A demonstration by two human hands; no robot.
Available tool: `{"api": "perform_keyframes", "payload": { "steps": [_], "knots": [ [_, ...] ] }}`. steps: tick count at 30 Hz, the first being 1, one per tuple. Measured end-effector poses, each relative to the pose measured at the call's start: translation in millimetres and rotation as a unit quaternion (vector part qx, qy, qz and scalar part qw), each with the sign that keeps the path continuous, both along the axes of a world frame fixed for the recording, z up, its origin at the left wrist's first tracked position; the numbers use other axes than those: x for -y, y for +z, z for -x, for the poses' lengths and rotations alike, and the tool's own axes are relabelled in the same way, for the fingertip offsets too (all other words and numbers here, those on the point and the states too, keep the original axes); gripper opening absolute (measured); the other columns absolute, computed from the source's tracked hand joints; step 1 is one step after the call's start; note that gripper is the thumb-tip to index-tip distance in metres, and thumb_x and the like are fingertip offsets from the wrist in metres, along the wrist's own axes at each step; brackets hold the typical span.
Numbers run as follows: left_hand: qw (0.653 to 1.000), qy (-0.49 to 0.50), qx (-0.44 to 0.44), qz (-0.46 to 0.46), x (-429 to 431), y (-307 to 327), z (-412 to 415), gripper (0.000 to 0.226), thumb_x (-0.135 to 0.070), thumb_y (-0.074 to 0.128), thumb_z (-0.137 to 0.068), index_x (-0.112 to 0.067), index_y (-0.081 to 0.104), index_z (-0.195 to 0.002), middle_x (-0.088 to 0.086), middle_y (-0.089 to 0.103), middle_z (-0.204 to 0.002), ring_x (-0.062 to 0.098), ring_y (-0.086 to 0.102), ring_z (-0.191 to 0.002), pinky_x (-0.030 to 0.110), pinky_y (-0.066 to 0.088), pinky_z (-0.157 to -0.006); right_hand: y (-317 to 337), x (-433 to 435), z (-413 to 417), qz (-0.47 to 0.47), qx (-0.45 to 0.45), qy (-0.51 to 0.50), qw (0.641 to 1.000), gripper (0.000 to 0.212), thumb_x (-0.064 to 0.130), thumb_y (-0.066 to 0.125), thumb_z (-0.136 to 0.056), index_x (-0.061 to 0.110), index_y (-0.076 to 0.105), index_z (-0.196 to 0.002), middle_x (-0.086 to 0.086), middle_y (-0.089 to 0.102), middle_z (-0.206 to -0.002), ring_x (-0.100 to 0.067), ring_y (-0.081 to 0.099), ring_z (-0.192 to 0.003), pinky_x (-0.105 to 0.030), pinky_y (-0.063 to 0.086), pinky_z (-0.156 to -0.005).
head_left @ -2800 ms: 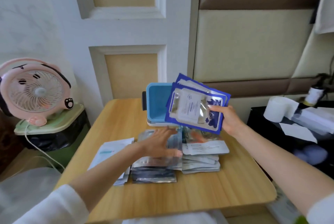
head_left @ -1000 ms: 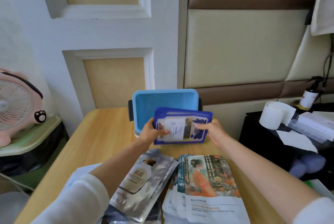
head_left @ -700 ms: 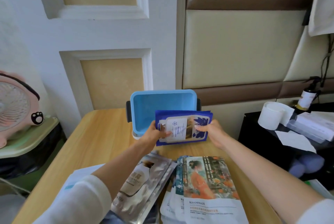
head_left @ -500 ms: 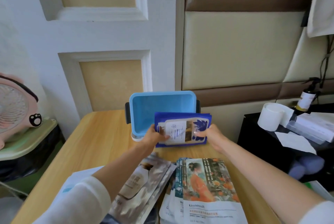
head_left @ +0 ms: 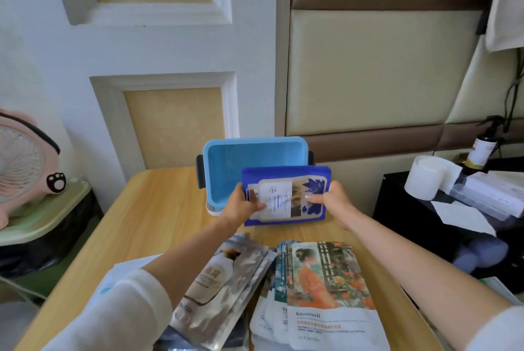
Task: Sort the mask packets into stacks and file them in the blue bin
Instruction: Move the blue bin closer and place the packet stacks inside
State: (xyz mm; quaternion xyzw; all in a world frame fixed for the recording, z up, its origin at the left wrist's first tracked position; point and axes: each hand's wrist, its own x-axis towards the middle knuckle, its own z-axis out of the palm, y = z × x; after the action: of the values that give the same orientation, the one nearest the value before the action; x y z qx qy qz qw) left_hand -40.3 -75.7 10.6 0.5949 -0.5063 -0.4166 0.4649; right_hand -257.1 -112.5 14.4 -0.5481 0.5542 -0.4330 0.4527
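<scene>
A small stack of dark blue mask packets is held upright between both hands, just in front of the open mouth of the blue bin, over the far middle of the wooden table. The front packet faces the camera: a deep blue border frames a pale panel with a white printed label at its centre, a brownish patch beside it and a blue leaf motif at the upper right. Edges of further blue packets show behind it, slightly fanned at the top. The stack's long axis runs left to right, with its long lower edge close above the tabletop; whether it touches the wood cannot be told.

The left hand grips the left short end, thumb curled across the front face. The right hand pinches the right short end, thumb on the front and fingers behind.

Nearer the camera lie a fanned pile of silver packets and, to its right, a pile of illustrated packets showing a figure in orange
</scene>
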Motion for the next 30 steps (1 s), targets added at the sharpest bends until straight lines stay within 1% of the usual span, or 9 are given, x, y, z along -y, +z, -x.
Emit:
{"api": "perform_keyframes", "payload": {
  "steps": [2,6,11,15,18,22,25,28,30],
  "knots": [
    [1.000,-0.006,0.009,0.010,1.1,-1.5,-2.3,0.050,0.004,0.068,-0.080,-0.004,0.044,-0.123,0.011,0.060,-0.117,0.026,0.057,-0.110,0.041,0.049,-0.094,0.3,-2.2,0.5,0.015,0.004,-0.005,1.000,0.028,-0.001,0.071,-0.078,0.002,0.063,-0.105,-0.011,0.070,-0.097,-0.019,0.067,-0.078,-0.030,0.055,-0.066],
    [0.994,-0.039,0.082,-0.056,-2.0,-21.6,-8.9,0.054,0.001,0.070,-0.078,-0.004,0.040,-0.122,0.013,0.058,-0.122,0.027,0.055,-0.115,0.043,0.046,-0.099,-19.2,-8.6,3.9,-0.025,-0.107,0.046,0.993,0.021,0.005,0.073,-0.078,0.015,0.065,-0.094,-0.005,0.072,-0.097,-0.020,0.068,-0.089,-0.044,0.053,-0.089],
    [0.988,-0.016,0.151,0.012,-2.7,-0.1,-17.8,0.041,-0.008,0.073,-0.078,-0.011,0.041,-0.104,0.003,0.057,-0.106,0.020,0.058,-0.097,0.034,0.050,-0.084,14.3,-7.9,9.6,0.045,-0.064,0.048,0.996,0.039,-0.003,0.068,-0.079,0.008,0.052,-0.113,-0.006,0.065,-0.106,-0.016,0.063,-0.090,-0.025,0.052,-0.067],
    [0.975,-0.050,0.206,0.071,-3.9,20.5,-23.3,0.043,-0.011,0.073,-0.079,-0.013,0.039,-0.106,0.000,0.057,-0.106,0.019,0.058,-0.098,0.032,0.051,-0.081,41.4,-4.8,17.3,0.118,-0.208,0.108,0.965,0.035,0.005,0.072,-0.077,0.015,0.052,-0.104,0.002,0.064,-0.098,-0.012,0.064,-0.090,-0.027,0.055,-0.068],
    [0.933,-0.091,0.340,0.076,-1.3,37.4,-25.3,0.045,-0.020,0.073,-0.079,-0.014,0.044,-0.112,-0.001,0.059,-0.105,0.019,0.059,-0.095,0.034,0.052,-0.080,53.6,-6.4,18.7,0.146,-0.377,0.160,0.900,0.025,0.015,0.076,-0.076,0.018,0.056,-0.091,0.008,0.061,-0.090,-0.010,0.062,-0.086,-0.016,0.043,-0.060],
    [0.817,-0.080,0.562,0.104,-4.0,55.4,-19.0,0.030,-0.033,0.067,-0.082,-0.014,0.059,-0.103,0.003,0.065,-0.100,0.022,0.059,-0.092,0.031,0.044,-0.069,61.1,-6.4,13.2,0.136,-0.460,0.200,0.854,0.016,0.018,0.074,-0.078,0.016,0.060,-0.084,0.004,0.066,-0.087,-0.011,0.063,-0.082,-0.020,0.047,-0.064],
    [0.782,-0.018,0.595,0.187,-9.3,70.8,-23.8,0.020,-0.030,0.064,-0.084,-0.013,0.061,-0.095,0.004,0.064,-0.093,0.023,0.059,-0.087,0.028,0.037,-0.064,76.4,-9.5,7.6,0.231,-0.521,0.148,0.808,0.015,0.027,0.072,-0.078,0.016,0.063,-0.082,0.005,0.067,-0.082,-0.014,0.062,-0.079,-0.030,0.047,-0.068],
    [0.759,0.050,0.596,0.258,-10.3,84.2,-40.1,0.014,-0.026,0.060,-0.088,-0.012,0.056,-0.087,0.000,0.057,-0.085,0.024,0.056,-0.078,0.029,0.038,-0.059,92.7,-12.9,-4.2,0.338,-0.539,0.085,0.767,0.012,0.029,0.066,-0.083,0.021,0.057,-0.081,0.004,0.060,-0.078,-0.017,0.052,-0.073,-0.028,0.035,-0.065],
    [0.737,0.044,0.619,0.269,-8.2,80.1,-48.3,0.011,-0.021,0.058,-0.089,-0.011,0.055,-0.086,0.000,0.056,-0.082,0.026,0.055,-0.069,0.031,0.040,-0.054,90.5,-11.2,-15.6,0.378,-0.545,0.077,0.745,0.014,0.024,0.061,-0.085,0.023,0.050,-0.078,0.001,0.063,-0.080,-0.022,0.057,-0.076,-0.029,0.037,-0.065]
  ]
}}
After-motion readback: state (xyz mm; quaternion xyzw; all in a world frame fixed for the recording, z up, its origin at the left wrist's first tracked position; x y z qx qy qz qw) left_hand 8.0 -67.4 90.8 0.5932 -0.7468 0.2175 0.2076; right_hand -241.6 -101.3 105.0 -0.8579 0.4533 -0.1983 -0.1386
